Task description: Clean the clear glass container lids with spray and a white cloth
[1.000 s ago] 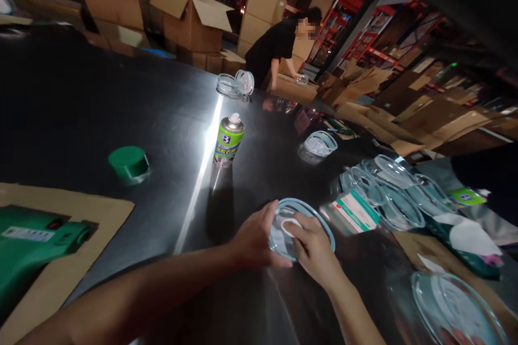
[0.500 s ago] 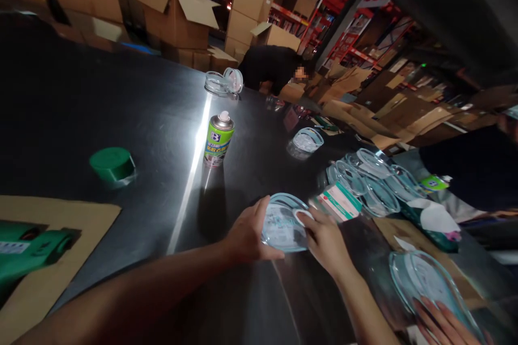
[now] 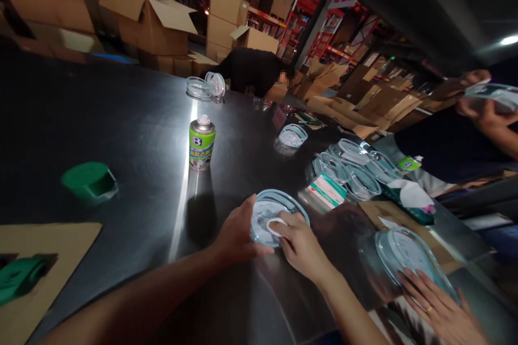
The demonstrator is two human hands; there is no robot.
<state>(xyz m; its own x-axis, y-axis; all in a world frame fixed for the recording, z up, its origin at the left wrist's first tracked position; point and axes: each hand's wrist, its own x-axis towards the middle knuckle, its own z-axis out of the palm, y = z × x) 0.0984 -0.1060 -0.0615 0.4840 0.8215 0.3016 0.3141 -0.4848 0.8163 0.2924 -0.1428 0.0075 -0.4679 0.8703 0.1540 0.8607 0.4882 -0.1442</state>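
Observation:
A clear food container (image 3: pixel 265 211) with a pale blue rim lies on the dark table in front of me, some lettering showing through its top. My left hand (image 3: pixel 242 229) wraps round its left side, thumb and fingers on the edge. Pinched in my right hand (image 3: pixel 301 240) is a small white pad (image 3: pixel 276 226), pressed against the container's upper surface. Beyond them stands a green spray can (image 3: pixel 202 144) with a white nozzle, touched by neither hand.
Left lie a green tape roll (image 3: pixel 89 179) and cardboard (image 3: pixel 76 248). To the right are a green-and-white box (image 3: pixel 327 191), several stacked containers (image 3: pixel 364 180) and a co-worker's hand (image 3: pixel 439 304) on another container (image 3: pixel 408 250). Another person's hands (image 3: pixel 491 116) hold a container at far right.
My right hand has slid the white pad leftward from the container's right edge toward its middle. My left hand keeps its hold. At far right, a co-worker's hands with a container have come into view.

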